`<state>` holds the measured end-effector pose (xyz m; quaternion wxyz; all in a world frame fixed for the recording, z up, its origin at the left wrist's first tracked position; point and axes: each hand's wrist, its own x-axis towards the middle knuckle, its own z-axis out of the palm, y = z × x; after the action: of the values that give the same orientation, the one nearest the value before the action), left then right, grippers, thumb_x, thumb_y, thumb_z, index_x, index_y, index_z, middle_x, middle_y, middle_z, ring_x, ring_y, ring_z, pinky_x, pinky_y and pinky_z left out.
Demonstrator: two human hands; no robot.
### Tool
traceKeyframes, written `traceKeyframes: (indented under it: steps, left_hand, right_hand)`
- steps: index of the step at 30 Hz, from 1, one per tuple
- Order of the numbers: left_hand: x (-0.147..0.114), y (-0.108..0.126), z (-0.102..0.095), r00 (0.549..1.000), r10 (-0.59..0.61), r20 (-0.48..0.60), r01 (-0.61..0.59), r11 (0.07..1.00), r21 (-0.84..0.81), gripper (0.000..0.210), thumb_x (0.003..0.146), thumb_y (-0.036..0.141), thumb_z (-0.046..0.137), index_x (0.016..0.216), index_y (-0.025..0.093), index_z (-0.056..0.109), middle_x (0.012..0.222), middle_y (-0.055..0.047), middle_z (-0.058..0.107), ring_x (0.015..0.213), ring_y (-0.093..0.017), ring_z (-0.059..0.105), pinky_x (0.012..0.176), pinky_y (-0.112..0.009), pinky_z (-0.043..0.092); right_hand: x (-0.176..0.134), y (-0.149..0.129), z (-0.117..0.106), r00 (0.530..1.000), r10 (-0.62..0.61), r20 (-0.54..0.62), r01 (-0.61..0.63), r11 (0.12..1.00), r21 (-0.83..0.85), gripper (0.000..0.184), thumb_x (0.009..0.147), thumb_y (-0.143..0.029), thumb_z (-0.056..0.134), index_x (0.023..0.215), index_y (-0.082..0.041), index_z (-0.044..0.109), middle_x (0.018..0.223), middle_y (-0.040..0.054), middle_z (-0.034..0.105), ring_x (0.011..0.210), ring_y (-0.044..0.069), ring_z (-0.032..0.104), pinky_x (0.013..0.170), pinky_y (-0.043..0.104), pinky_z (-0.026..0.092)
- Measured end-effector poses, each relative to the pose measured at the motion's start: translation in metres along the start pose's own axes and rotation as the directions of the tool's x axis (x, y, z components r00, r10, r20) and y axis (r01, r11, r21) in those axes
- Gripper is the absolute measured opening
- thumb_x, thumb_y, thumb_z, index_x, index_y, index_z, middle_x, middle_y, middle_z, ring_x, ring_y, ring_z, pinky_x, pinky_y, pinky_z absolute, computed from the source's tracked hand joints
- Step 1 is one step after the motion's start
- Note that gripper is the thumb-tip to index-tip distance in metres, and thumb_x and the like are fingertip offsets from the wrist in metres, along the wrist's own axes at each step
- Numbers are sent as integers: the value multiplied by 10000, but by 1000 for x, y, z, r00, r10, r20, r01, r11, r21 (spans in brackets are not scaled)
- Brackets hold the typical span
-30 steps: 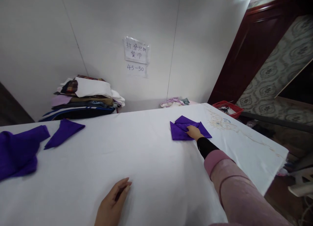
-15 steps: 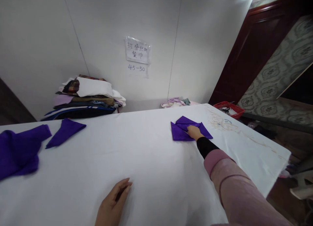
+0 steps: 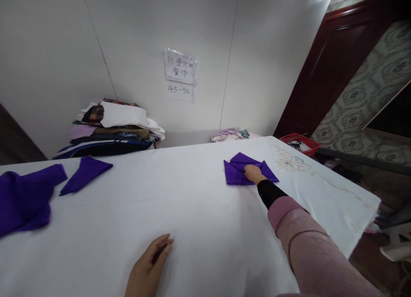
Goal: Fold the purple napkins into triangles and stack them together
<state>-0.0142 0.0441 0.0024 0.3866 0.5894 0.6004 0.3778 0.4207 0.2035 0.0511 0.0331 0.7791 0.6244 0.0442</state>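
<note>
My right hand (image 3: 253, 173) reaches out to a folded purple napkin (image 3: 235, 176) on the right half of the white table. Its fingers are curled closed on the middle of the napkin, whose pointed flap lies toward the wall. The fingertips are partly hidden by the back of the hand. My left hand (image 3: 149, 265) rests near the table's front, holding nothing, with the fingers loosely bent and a gap between thumb and fingers. Far to the left lies a smaller folded purple napkin (image 3: 86, 173), beside a loose heap of purple cloth (image 3: 25, 198).
The white tablecloth (image 3: 167, 194) carries a printed floral pattern at its right end. Behind the table stands a pile of folded clothes (image 3: 125, 117), with more cloth (image 3: 227, 135) farther right. A red basket (image 3: 305, 145) sits past the back right corner. A handwritten sign (image 3: 181, 66) hangs on the wall.
Almost nothing differs. My right hand has shifted very slightly left on the napkin; the left hand stays where it was.
</note>
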Motion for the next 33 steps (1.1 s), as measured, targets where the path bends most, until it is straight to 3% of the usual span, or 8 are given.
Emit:
traceKeyframes:
  steps: [13, 23, 33]
  left_hand:
    - [1, -1, -1, 1000, 17, 19, -18, 998, 54, 449, 675, 580, 535, 961, 249, 636, 959, -14, 713, 931, -225, 650, 865, -334, 515]
    - [3, -4, -2, 999, 30, 23, -32, 997, 67, 429, 673, 571, 535, 959, 266, 630, 933, 7, 720, 911, -220, 660, 831, -324, 534]
    - [3, -3, 0, 999, 49, 21, -50, 998, 42, 421, 671, 561, 536, 954, 261, 622, 922, 5, 720, 894, -217, 663, 839, -333, 531]
  right_hand:
    - [-9, 1, -3, 1000, -5, 20, 6, 999, -35, 271, 830, -221, 467, 987, -106, 655, 1056, 161, 628, 956, 243, 595, 787, 295, 432]
    - [-15, 5, 7, 998, 33, -48, -32, 999, 15, 367, 903, -330, 357, 993, -124, 648, 1056, 141, 618, 1003, 234, 556, 814, 285, 414]
    - [-20, 13, 14, 994, -16, -112, 28, 994, 103, 356, 928, -271, 335, 934, -107, 651, 992, 134, 647, 986, 194, 573, 881, 265, 385]
